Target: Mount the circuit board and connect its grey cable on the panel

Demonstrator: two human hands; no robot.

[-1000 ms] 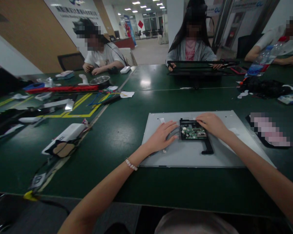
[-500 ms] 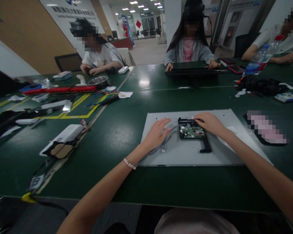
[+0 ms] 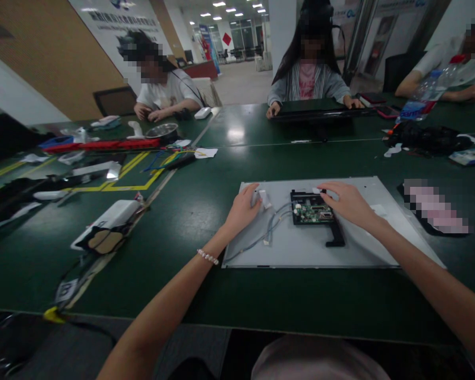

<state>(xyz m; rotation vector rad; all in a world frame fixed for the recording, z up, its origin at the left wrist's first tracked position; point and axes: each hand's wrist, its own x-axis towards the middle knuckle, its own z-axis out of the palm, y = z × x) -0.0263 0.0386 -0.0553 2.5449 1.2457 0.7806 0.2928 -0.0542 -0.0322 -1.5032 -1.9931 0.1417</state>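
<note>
A flat pale grey panel (image 3: 293,250) lies in front of me. On it sits a black plastic bracket (image 3: 335,235) carrying a green circuit board (image 3: 311,212). My right hand (image 3: 348,200) has its thumb and fingertips closed at the bracket's upper right corner, beside a small white tab (image 3: 316,190). My left hand (image 3: 241,207) is over the panel's left side, thumb and fingers apart. A small white piece (image 3: 265,199) is just right of those fingers; contact cannot be made out. Thin grey cables (image 3: 271,227) run from the board toward the panel's lower left.
A phone-shaped item (image 3: 435,208), partly blurred, lies right of the panel. A white-and-black device (image 3: 106,224) with a cable stands left. Cables, a red strip (image 3: 119,144) and a metal bowl (image 3: 162,131) lie farther left. Bottles (image 3: 423,97) stand far right; several people sit around the table.
My left hand has moved left and slightly away from me, uncovering the cables and the white piece. My right hand stays at the bracket's corner.
</note>
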